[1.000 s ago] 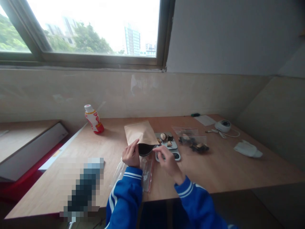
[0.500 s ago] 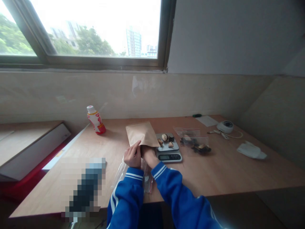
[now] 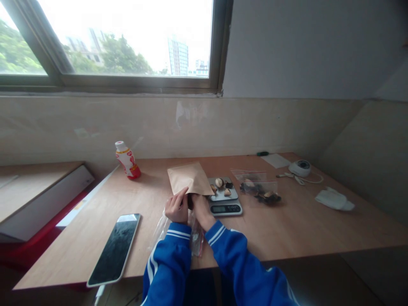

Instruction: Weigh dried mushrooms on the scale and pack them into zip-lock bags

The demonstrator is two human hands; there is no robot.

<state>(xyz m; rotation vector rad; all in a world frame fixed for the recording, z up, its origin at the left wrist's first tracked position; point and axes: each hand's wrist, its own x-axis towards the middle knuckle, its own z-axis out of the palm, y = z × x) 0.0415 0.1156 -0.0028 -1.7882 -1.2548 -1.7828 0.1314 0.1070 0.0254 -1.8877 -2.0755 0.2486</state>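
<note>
A brown paper bag (image 3: 190, 178) tilts over the table with its mouth toward me. My left hand (image 3: 177, 208) grips the bag's near edge, fingers closed on it. Inside the mouth are the fingers of my right hand (image 3: 201, 210); the bag hides them. Right beside the bag stands a kitchen scale (image 3: 225, 208) with several pale-and-dark pieces (image 3: 219, 183) on its plate, perhaps dried black garlic or mushroom; I cannot tell. Under my wrists lie clear zip bags (image 3: 196, 236). Farther right, filled zip bags (image 3: 266, 191) hold similar dark pieces.
A red-and-white drink bottle (image 3: 128, 160) stands at the back left. A phone (image 3: 115, 248) with a cable lies at the front left edge. On the right are a white dome camera (image 3: 299, 168), a paper sheet (image 3: 276, 160), a green-handled tool (image 3: 263, 154) and a crumpled white cloth or tissue (image 3: 334, 199).
My right hand has drawn back slightly from the bag's mouth, showing more of its back. My left hand and the bag hold nearly the same place.
</note>
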